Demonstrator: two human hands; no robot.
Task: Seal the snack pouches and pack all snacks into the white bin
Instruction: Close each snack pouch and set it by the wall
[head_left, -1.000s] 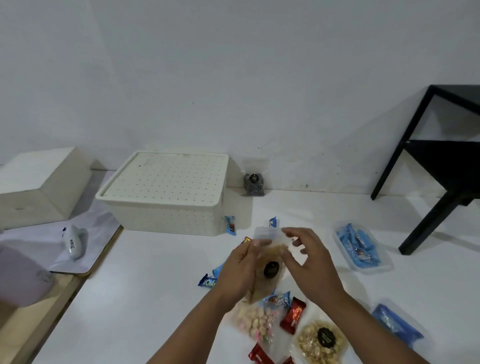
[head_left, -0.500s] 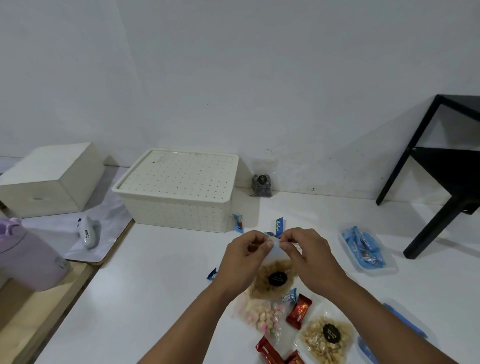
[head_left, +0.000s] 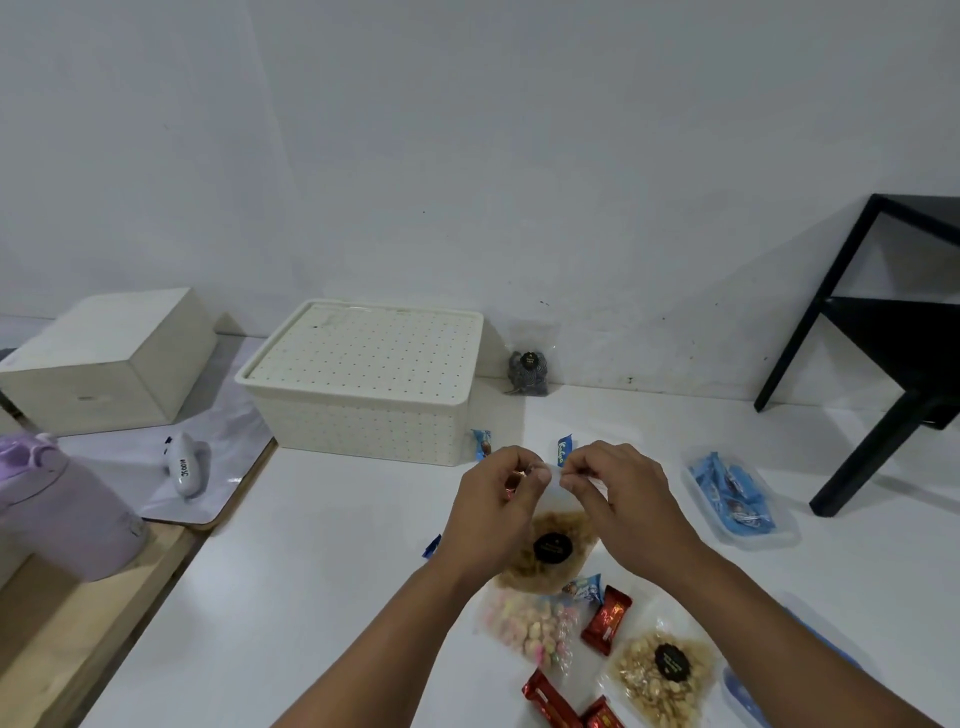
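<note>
Both forearms bare, no sleeves or jewellery.

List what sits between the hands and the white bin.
Head view: two small blue candies, one right by the bin, one just past the right hand. Otherwise bare table. Left hand is nearest the bin.

Dim, even indoor light, soft shadows, slight blur, wide-angle edge distortion

purple jug (head_left: 62, 514) left edge | cream box (head_left: 104, 364) far left | black frame (head_left: 893, 353) right | white handheld device (head_left: 185, 464) on mat (head_left: 228, 441)
</note>
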